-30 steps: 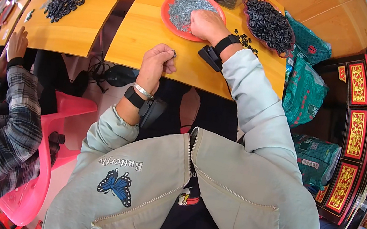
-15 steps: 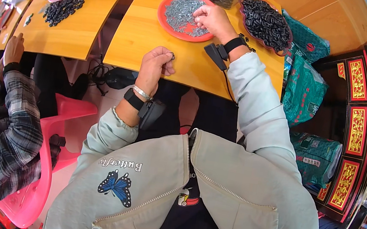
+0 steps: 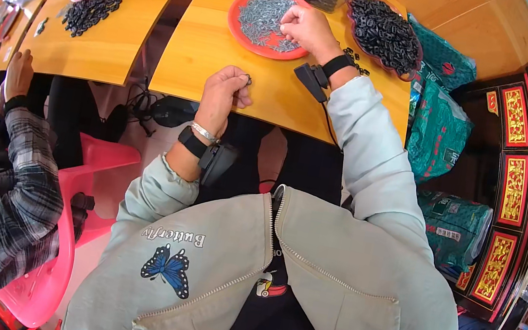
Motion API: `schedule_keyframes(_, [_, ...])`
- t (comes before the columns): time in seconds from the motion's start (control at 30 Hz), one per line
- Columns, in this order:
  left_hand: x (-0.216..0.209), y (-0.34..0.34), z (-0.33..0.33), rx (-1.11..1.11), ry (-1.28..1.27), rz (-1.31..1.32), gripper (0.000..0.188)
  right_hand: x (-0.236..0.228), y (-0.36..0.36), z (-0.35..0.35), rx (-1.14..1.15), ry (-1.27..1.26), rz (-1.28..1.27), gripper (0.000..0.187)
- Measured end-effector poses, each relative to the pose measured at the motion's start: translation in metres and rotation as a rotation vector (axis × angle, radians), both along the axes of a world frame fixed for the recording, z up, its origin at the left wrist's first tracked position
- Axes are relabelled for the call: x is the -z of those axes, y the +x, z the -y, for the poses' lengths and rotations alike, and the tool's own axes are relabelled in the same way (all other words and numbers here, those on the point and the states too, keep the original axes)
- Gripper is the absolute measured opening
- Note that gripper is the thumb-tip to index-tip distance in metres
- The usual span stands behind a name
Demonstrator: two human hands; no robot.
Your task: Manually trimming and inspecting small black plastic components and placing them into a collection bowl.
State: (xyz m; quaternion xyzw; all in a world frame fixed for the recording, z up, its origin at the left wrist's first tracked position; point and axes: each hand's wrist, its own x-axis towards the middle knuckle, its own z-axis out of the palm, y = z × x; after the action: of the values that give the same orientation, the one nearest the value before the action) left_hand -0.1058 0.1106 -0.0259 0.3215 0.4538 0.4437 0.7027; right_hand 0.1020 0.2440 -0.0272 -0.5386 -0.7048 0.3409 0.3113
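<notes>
1. Currently, the left hand [image 3: 222, 95] is on the near side of the red plate [image 3: 266, 51], thumb and forefinger closed on a small dark piece [image 3: 248, 80].
2. Above the plate's right side, the right hand [image 3: 312, 34] curls its fingers toward the grey screws [image 3: 262, 13]; whether they grip one, I cannot tell.
3. Right of the plate sits a pile of black parts [image 3: 383, 36].

Bright light bathes the yellow tabletop [image 3: 184, 55] as glare whitens the far left and fisheye distortion bends the edges
</notes>
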Motion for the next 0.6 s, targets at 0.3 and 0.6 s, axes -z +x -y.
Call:
schedule_keyframes(0.3, [0.000,-0.003,-0.001,0.003,-0.005,0.004,0.009,0.001,0.002,-0.001,-0.035,0.131,0.080,0.009])
schedule_keyframes(0.6, [-0.002,-0.002,0.000,0.002,-0.025,-0.014,0.009,-0.010,0.001,0.005,0.033,-0.224,-0.320,0.011])
